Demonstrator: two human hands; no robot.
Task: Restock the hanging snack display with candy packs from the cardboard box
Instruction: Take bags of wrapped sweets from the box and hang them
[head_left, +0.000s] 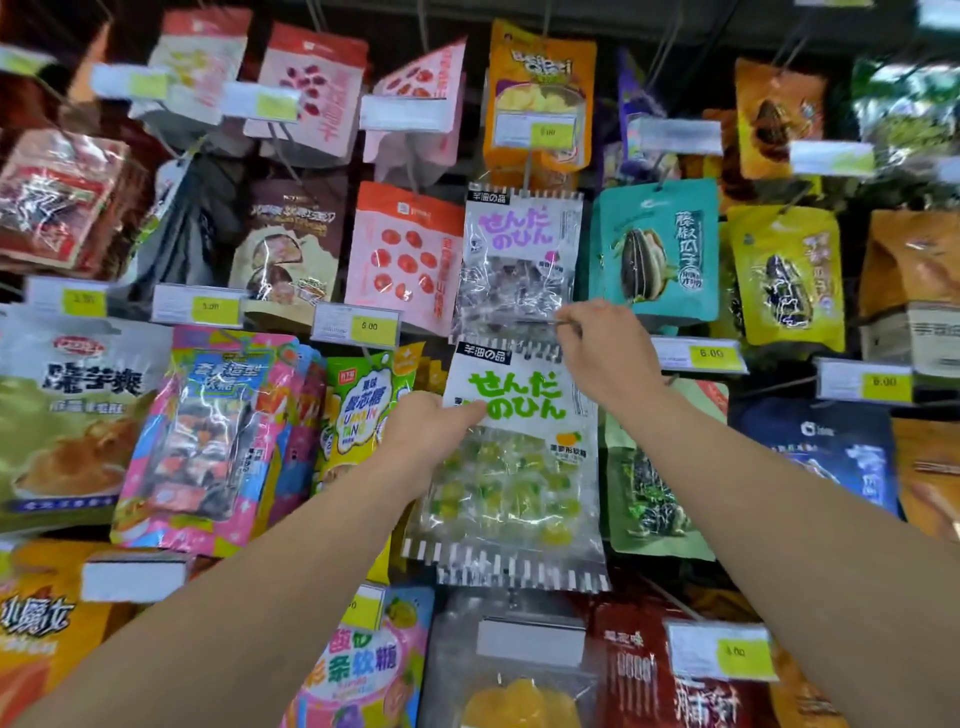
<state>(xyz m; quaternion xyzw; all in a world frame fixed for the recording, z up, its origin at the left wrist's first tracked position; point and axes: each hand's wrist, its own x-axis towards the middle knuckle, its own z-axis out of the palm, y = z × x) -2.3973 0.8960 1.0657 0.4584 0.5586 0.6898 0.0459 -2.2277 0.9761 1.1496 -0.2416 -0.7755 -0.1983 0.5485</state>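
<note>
A clear candy pack with green lettering (514, 467) hangs in the middle of the snack display. My left hand (426, 431) grips its upper left side, thumb lying across the white label. My right hand (605, 348) is raised just above the pack's top right corner and pinches the thin metal hook (563, 323) that sticks out there. Directly above hangs a similar clear pack with purple lettering (519, 260). The cardboard box is out of sight.
Hanging bags crowd every side: a pink one with red fruit (402, 254), a teal sunflower-seed one (654, 249), a green seed bag (654, 499) and a colourful pink pack (208, 447). Yellow price tags (709, 354) jut out on the hook ends.
</note>
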